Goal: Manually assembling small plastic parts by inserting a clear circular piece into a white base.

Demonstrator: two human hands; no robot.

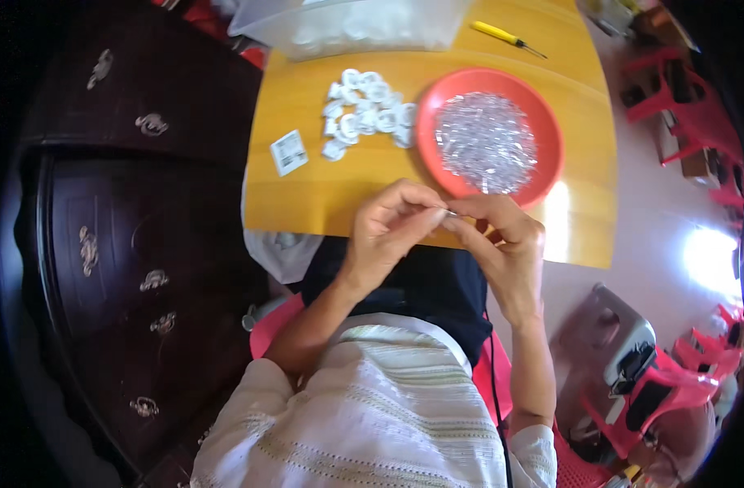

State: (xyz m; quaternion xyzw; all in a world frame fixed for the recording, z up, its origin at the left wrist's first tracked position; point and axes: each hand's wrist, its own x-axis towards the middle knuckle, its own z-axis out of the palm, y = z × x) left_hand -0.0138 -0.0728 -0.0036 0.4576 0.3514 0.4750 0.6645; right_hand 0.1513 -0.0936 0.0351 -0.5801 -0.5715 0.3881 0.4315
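My left hand (388, 232) and my right hand (506, 236) meet fingertip to fingertip just over the table's near edge. Both are closed in a pinch around a small silvery piece (451, 214), mostly hidden by the fingers; its exact kind is too small to tell. Right behind my right hand stands a round red bowl (553, 154) holding a heap of thin, shiny silver pieces (486, 138). Left of the bowl lies a loose pile of small white plastic parts (352, 126), some of them ring-shaped. A white printed card (289, 153) rests left of that pile.
The yellow-brown table (323, 199) carries a translucent plastic bin (364, 28) at its far edge and a yellow-handled screwdriver (502, 35) at the back right. Dark wooden drawers (144, 203) stand to the left. On the right are red plastic stools (685, 106) and a grey stool (604, 333).
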